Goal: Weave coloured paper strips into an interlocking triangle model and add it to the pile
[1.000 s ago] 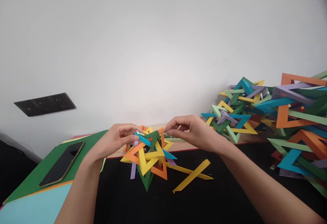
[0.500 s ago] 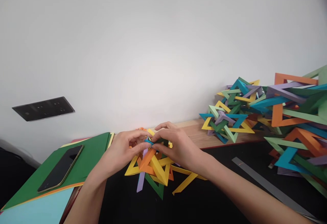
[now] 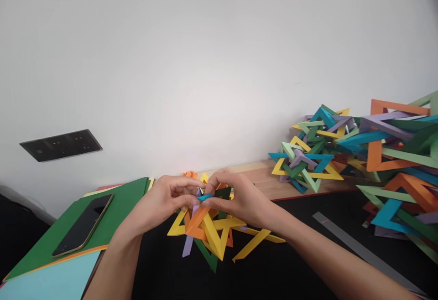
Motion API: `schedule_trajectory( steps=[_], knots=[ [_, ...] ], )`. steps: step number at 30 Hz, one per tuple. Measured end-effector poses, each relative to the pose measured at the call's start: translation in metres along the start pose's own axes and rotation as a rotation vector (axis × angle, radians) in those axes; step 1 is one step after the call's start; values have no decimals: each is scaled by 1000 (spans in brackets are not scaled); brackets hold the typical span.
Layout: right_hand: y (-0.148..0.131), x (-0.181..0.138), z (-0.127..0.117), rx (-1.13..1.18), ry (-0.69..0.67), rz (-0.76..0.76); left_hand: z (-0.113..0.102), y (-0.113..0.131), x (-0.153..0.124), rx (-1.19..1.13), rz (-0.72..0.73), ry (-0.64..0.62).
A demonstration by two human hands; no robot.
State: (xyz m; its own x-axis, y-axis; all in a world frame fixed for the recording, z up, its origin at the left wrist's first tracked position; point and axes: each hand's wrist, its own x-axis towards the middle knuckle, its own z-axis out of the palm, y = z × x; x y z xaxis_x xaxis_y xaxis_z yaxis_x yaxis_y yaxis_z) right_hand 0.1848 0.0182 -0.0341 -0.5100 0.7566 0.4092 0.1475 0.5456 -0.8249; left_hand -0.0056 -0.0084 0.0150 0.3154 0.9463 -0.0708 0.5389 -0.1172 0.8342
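Folded strips of yellow, orange, purple, green and blue paper interlock in a star-shaped paper model (image 3: 214,236) low in the middle of the view. Over its top, my left hand (image 3: 173,197) pinches a small blue paper strip (image 3: 204,197) from the left side. My right hand (image 3: 236,195) bends in from the right, thumb and forefinger closed on the same blue strip. My fingers hide part of the model's upper side. A loose-ended yellow strip (image 3: 251,247) sticks out to the right, below my right hand.
Finished-looking paper stars (image 3: 304,165) are piled along the wall at right. A grey ruler (image 3: 356,245) lies on the black mat (image 3: 273,277). At left, a phone (image 3: 84,225) rests on green paper sheets (image 3: 126,204). A black socket panel (image 3: 61,145) is on the wall.
My right hand has shifted slightly and its forefinger is more bent over the blue strip. More of the blue strip and the model's upper part shows. The model has tilted a little.
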Motion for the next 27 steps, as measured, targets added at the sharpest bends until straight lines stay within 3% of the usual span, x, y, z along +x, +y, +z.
schedule_trajectory(
  steps=[5,14,23,27],
  knots=[
    [-1,0,2,46,-11,35,1,0,2,-5,6,12],
    [-2,-1,7,51,92,60,-1,-3,2,22,18,38],
    [-4,-1,8,99,29,64,0,0,1,11,13,45],
    [-4,-2,8,22,65,69,-1,-3,2,9,19,48]
  ],
)
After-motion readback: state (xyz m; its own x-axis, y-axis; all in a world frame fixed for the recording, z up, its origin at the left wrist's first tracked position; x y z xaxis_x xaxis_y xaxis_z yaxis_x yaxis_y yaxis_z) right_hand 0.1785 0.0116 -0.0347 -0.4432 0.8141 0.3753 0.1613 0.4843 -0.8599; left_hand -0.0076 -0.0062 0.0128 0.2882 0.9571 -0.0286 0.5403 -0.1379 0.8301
